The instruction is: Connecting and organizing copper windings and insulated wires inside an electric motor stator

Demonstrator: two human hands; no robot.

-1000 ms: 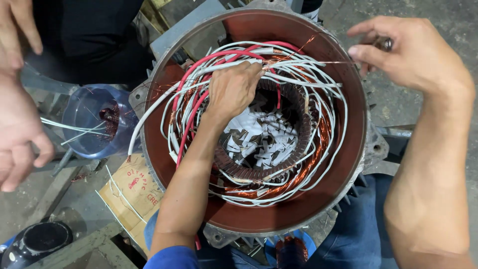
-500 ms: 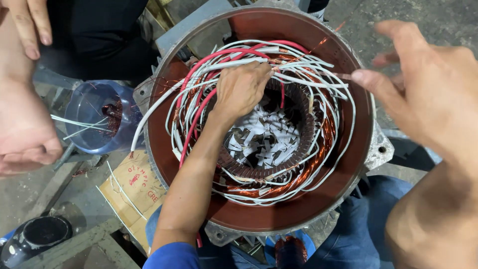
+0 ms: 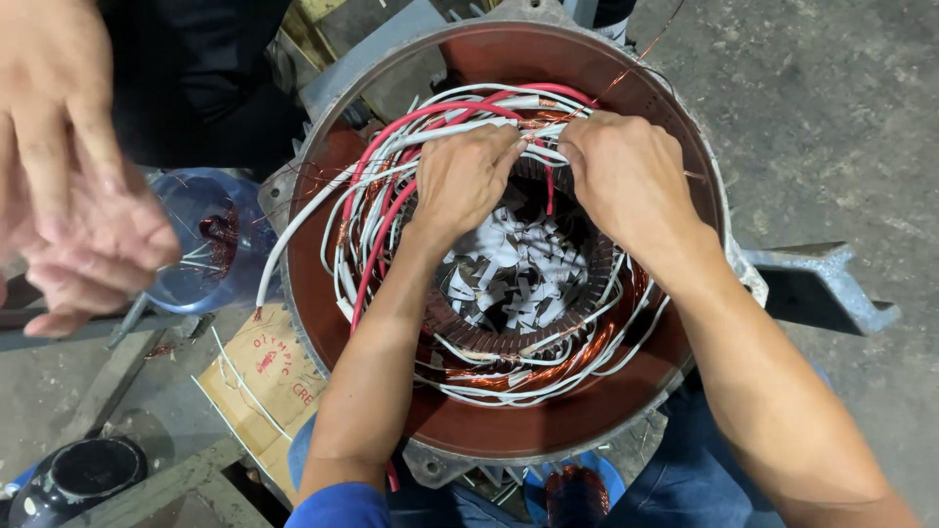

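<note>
Nearest, at the bottom edge, a small spool of copper wire (image 3: 572,494) sits by the person's blue-trousered knee (image 3: 675,479), and a round black container (image 3: 78,474) lies at the near left. Just beyond it a piece of brown cardboard (image 3: 259,367) lies under the rim of the large round rust-red motor housing (image 3: 469,430), which fills the middle of the view.

Inside the housing, the ring of copper windings (image 3: 548,367) circles a core lined with white insulating paper strips (image 3: 514,264). Red and white sleeved lead wires (image 3: 391,196) loop over the windings.

At the far side of the ring the left hand (image 3: 465,181) and right hand (image 3: 626,176) are close together, fingers pinched on the bundle of leads where the sleeves meet bare copper; whether they grip tightly cannot be told.

Working such a joint goes best with the left hand holding the bundle steady while the right works the strands, keeping the loose leads off the windings' enamel.

At the left a clear blue plastic jar (image 3: 210,244) holds wire offcuts, and another person's blurred hand (image 3: 78,196) hovers over it.
</note>
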